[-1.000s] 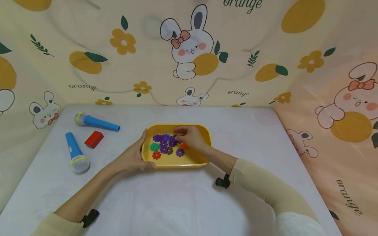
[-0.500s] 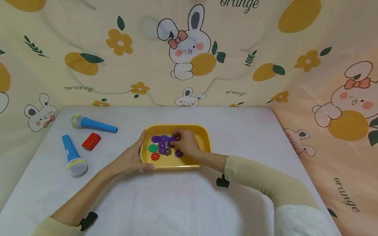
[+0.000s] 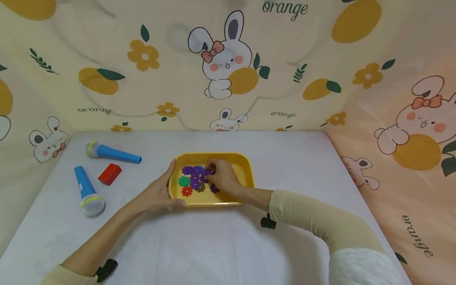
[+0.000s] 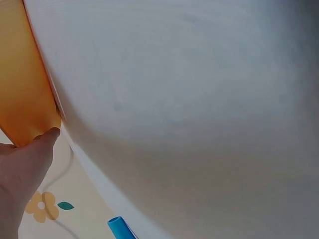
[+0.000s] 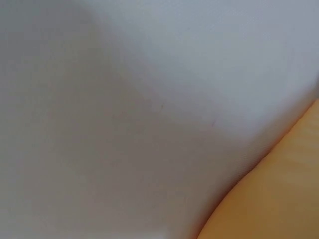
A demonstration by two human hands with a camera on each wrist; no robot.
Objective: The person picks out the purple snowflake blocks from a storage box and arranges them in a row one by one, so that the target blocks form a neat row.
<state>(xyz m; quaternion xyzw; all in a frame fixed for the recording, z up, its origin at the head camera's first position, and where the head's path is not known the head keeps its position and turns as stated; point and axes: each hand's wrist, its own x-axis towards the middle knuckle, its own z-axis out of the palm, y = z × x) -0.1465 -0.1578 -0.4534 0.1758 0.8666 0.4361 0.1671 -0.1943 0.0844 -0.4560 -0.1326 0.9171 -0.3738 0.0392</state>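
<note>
A yellow tray (image 3: pixel 246 164) stands on the white table with several toothed plastic discs in its left half. Most of these are purple (image 3: pixel 194 183), beside a green disc (image 3: pixel 183 181), a red disc (image 3: pixel 187 191) and a brown one (image 3: pixel 201 187). My left hand (image 3: pixel 156 194) grips the tray's left end, thumb along the front side; the left wrist view shows its fingers at the tray's wall (image 4: pixel 25 74). Inside the tray, my right hand (image 3: pixel 225 179) pinches a purple disc (image 3: pixel 207 173) at the pile's right side. The right wrist view has only the tray's edge (image 5: pixel 284 189) and tabletop.
On the left lie two blue toy microphones, one farther back (image 3: pixel 117 153) and one nearer (image 3: pixel 87 190). Between them is a red block (image 3: pixel 110 174). A printed cloth (image 3: pixel 228 71) with rabbits and oranges rises behind the table (image 3: pixel 292 158) and along its sides.
My right hand has moved a little left and down, its fingers closing on a purple disc and its palm now covering an orange one. My left hand keeps its grip on the tray.
</note>
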